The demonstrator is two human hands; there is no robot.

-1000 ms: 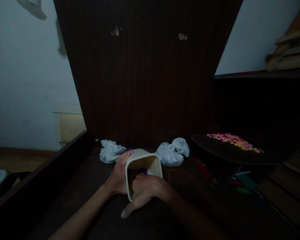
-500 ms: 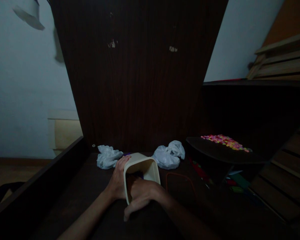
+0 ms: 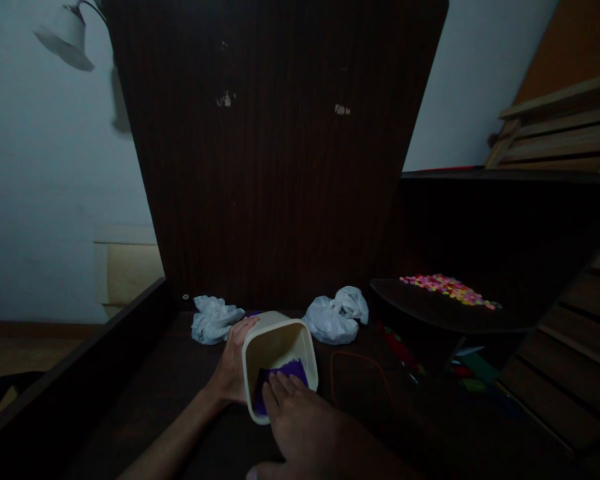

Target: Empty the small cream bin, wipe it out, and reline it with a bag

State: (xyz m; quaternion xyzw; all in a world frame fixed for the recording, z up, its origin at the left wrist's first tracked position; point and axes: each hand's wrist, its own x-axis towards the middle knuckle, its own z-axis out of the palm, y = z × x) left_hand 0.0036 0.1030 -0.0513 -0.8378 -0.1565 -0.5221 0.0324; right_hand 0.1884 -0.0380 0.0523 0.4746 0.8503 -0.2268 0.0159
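i find the left hand [image 3: 231, 363] clasping a smooth, square-mouthed bin [image 3: 277, 347] near the board's [image 3: 145, 380] back edge; right hand [image 3: 303, 417], fingers straight, touches rough-edged purple cloth [image 3: 297, 369] inside.

A cloth [image 3: 295, 369] is situated inside the container [image 3: 276, 343], under the right hand [image 3: 303, 420]. Beside the container's far end, one plastic bag [image 3: 213, 321] is positioned left, a second bag [image 3: 331, 320] right.
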